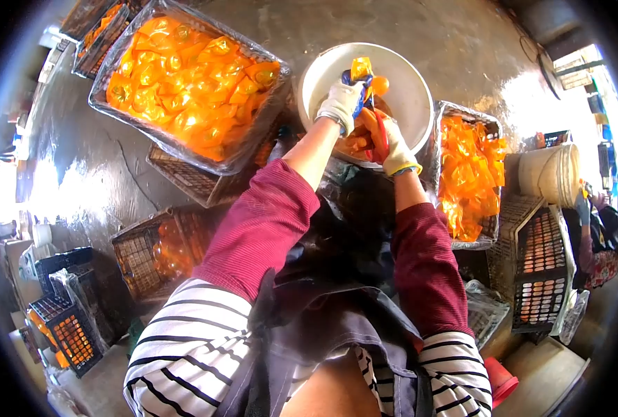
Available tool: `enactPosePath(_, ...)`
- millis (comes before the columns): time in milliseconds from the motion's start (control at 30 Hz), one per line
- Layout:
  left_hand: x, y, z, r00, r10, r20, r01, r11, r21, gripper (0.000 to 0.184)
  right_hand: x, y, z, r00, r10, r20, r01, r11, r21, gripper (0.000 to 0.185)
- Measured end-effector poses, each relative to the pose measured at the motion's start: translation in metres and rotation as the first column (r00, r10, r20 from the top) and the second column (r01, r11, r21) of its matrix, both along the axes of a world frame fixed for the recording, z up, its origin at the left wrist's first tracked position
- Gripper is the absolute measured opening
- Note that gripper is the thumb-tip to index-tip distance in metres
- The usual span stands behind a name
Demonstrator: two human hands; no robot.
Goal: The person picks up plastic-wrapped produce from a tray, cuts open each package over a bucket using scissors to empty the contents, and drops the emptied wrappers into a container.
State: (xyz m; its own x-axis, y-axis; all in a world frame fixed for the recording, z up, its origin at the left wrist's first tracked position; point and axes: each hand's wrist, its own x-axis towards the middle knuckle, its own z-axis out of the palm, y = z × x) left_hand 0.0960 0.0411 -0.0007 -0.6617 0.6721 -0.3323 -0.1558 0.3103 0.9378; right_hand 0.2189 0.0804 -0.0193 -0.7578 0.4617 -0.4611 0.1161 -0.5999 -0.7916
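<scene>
My left hand (341,104), in a white glove with blue on the fingers, is closed over the white bucket (309,90). A shiny yellow-orange plastic packet (362,67) sticks up from its fingers. Just beside it hangs a round orange piece (380,85); whether it is part of the packet I cannot tell. My right hand (390,142), in a pale glove with red-orange on the fingers, is closed close below the left one. What its fingers hold is hidden. More orange pieces (354,144) lie low in the bucket, partly covered by my hands.
Left of the bucket, a plastic-lined crate (107,111) is heaped with orange packets (183,83). Another lined crate (500,125) of orange packets (469,177) stands to the right. Around me are stacked crates (542,257), a cream bucket (549,174) and a red container (500,381). A co-worker (597,229) is at far right.
</scene>
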Motion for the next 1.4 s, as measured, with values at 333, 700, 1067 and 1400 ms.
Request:
enactPosePath(333,-0.042,-0.050,0.015,0.785,-0.189,-0.590,0.115,0.980,-0.161,0.077,0.000,0.003,-0.005,0.993,-0.010,-0.115,0.018,0.997,0.072,0.035)
enactPosePath(700,-0.150,-0.240,-0.046,0.562,-0.637,-0.527,-0.171,0.534,-0.828,0.068,0.044,0.057,-0.027,0.605,-0.555,-0.571,0.327,0.827,-0.458,0.064)
enactPosePath(1067,-0.170,-0.174,-0.035,0.900,0.431,0.072,-0.436,0.880,0.190,0.042,-0.001,0.012,-0.028,0.996,0.021,-0.091,-0.004,0.983,0.186,0.043)
enactPosePath(1400,-0.065,-0.023,-0.033,0.930,0.187,0.316,-0.307,0.869,0.389,0.042,-0.019,-0.002,-0.063,0.964,0.208,-0.163,-0.176,0.965,0.193,0.027)
